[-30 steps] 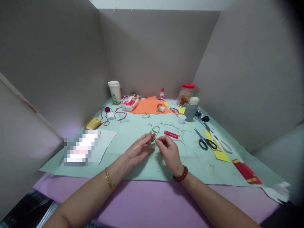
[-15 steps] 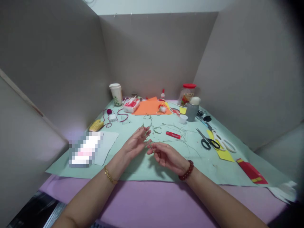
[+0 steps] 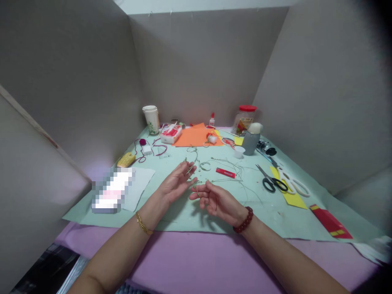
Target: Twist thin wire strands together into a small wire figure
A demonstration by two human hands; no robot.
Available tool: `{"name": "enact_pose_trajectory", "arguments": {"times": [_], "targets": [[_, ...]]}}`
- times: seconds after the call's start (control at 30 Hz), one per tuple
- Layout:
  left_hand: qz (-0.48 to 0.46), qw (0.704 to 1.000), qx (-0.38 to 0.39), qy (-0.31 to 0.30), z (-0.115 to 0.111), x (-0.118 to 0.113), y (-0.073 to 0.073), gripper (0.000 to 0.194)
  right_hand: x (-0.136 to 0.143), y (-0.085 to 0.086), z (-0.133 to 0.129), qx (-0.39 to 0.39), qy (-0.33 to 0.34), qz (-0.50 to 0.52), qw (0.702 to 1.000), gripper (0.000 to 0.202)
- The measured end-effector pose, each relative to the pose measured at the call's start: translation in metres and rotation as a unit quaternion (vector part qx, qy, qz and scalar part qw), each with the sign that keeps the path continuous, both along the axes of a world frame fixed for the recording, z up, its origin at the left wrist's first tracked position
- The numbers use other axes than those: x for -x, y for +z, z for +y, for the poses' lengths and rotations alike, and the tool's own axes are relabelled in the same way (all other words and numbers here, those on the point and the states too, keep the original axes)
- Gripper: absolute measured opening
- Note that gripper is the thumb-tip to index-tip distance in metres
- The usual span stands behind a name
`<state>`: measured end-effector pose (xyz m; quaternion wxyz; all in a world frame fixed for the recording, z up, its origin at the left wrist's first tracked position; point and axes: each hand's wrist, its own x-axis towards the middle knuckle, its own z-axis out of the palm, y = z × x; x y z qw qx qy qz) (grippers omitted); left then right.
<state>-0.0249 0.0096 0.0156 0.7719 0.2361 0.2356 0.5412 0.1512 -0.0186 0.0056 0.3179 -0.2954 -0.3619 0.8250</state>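
Observation:
My left hand [image 3: 175, 183] holds a thin green cord [image 3: 189, 170], which runs across its fingers, with the thumb spread away below. Just to the right, my right hand [image 3: 218, 201] is palm-up with its fingers apart and its thumb raised. The cord's lower end hangs against the right fingertips; no firm grip shows there. Beyond the hands, more of this cord lies in loops [image 3: 204, 166] on the green sheet. A red lighter [image 3: 226, 173] lies beside them, among thin loose strands [image 3: 237, 167].
Black-handled scissors [image 3: 271, 181], white-handled scissors [image 3: 288, 179] and a red packet [image 3: 330, 221] lie right. A grey bottle [image 3: 251, 142], small cup [image 3: 239, 152] and lidded jar [image 3: 245, 120] stand behind. Left are a pixelated rectangle [image 3: 113, 190], yellow object [image 3: 126, 159], paper cup [image 3: 151, 120] and tissue pack [image 3: 170, 134].
My right thumb has lifted off the cord and its fingers have loosened. The left hand keeps nearly the same pose. The whole view has shifted slightly.

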Motion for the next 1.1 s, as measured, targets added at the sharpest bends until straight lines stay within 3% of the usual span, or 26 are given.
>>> {"name": "enact_pose_trajectory", "arguments": {"times": [0.33,0.6,1.1], "targets": [[0.019,1.000,-0.004,0.002,0.000,-0.002,-0.001,0.015,0.001,-0.002,0.001,-0.033,-0.006,-0.031,0.999,0.040],[0.019,1.000,0.018,-0.002,0.003,-0.007,-0.013,0.016,0.005,-0.006,0.002,-0.087,-0.048,-0.077,0.992,0.025],[0.037,0.999,0.007,0.002,0.004,-0.007,-0.015,0.017,0.005,-0.006,0.001,-0.095,-0.031,-0.104,0.990,0.014]]}}
